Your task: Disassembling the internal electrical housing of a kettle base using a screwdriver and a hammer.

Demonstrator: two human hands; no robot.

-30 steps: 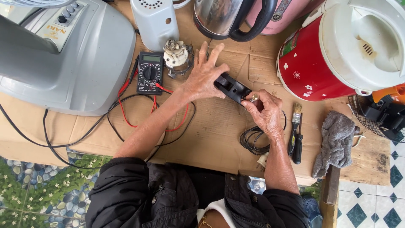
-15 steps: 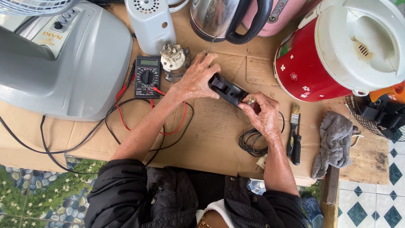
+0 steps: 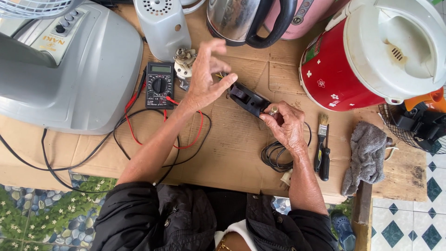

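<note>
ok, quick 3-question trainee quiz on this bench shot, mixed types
1. True or false: both hands touch the black part.
2. What lies right of the right hand? A) paintbrush B) multimeter C) fan base
3. What colour are the leads running from the multimeter?

Key:
1. True: the left hand touches one end, the right hand grips the other.
2. A, the paintbrush, beside a grey rag.
3. Red and black.
</note>
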